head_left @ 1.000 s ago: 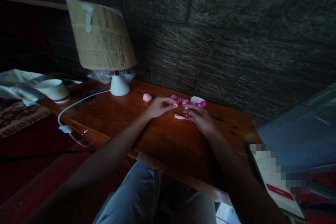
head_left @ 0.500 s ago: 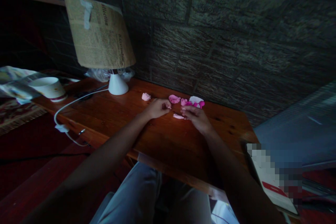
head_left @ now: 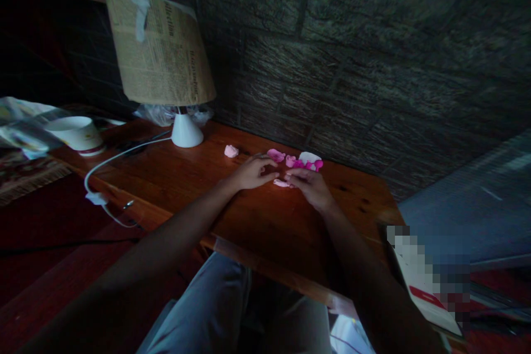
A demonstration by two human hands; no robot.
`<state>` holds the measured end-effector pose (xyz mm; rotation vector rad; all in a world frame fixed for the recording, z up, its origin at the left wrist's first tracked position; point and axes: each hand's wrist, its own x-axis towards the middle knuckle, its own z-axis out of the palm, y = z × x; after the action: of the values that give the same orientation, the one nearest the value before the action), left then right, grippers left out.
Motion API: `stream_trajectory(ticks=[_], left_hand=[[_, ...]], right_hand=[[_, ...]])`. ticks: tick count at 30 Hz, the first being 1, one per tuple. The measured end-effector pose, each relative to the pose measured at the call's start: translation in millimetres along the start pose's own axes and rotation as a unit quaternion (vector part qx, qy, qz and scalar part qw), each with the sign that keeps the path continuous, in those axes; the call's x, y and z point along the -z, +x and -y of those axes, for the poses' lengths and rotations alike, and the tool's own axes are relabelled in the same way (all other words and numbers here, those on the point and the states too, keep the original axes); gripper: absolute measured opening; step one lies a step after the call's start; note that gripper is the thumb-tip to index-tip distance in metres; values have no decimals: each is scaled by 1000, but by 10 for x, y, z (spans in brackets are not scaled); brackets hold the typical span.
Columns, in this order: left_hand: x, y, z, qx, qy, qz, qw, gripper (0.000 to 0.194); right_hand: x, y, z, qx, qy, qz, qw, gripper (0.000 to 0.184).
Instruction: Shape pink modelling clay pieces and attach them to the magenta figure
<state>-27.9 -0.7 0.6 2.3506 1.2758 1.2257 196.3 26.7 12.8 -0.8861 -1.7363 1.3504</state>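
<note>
My left hand is over the table with its thumb and fingers apart, and nothing shows between them. Facing it, my right hand has its thumb and fingers pinched together; what they hold is too small and dim to make out. Just beneath the right fingertips lies a pale pink strip that looks like soft clay. Behind the hands are a round, flattened pink piece, a small curled pink piece and bright magenta pieces. A pale pink lump sits left of my left hand.
A white object lies behind the magenta pieces. At the left of the wooden table stand a lamp with a newsprint shade and a paper cup. A white cord hangs over the front edge. Behind runs a stone wall.
My left hand has gone from a pinch near a small pink bit to spread fingers, and has shifted slightly right. My right hand stays almost in place, still pinched.
</note>
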Motion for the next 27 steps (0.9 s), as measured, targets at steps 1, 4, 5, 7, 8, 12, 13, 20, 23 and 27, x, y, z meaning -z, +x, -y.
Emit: stream_trajectory(ticks=[1, 4, 5, 7, 8, 12, 13, 20, 23, 27], left_hand=[[-13, 0, -19, -18, -22, 19, 999, 24], [-55, -7, -51, -48, -57, 73, 995, 21], [-66, -9, -56, -48, -60, 81, 994, 19], [-76, -10, -63, -48, -60, 88, 993, 16], [-75, -8, -67, -50, -62, 89, 993, 14], [-40, 10, -89, -50, -73, 75, 993, 12], [-31, 15, -91, -44, -77, 60, 994, 14], [-29, 39, -49, 1, -150, -38, 988, 24], [-44, 42, -62, 17, -180, -46, 982, 24], [-56, 42, -103, 36, -200, -36, 979, 22]], right_hand=[[2, -2, 11, -2, 2, -7, 1000, 38], [3, -4, 25, -6, -4, -21, 1000, 39], [2, -3, 23, -6, -10, -22, 1000, 38], [-2, 2, 17, -2, -24, -19, 1000, 37], [-3, 4, 15, 2, -30, -18, 999, 36], [5, 8, 43, 9, -36, -32, 999, 37], [13, 7, 56, 7, -31, -39, 999, 37], [58, -8, 61, -25, 68, -73, 995, 42], [41, -10, 45, -26, 95, -65, 993, 44], [13, -13, 76, -8, 84, -57, 995, 40]])
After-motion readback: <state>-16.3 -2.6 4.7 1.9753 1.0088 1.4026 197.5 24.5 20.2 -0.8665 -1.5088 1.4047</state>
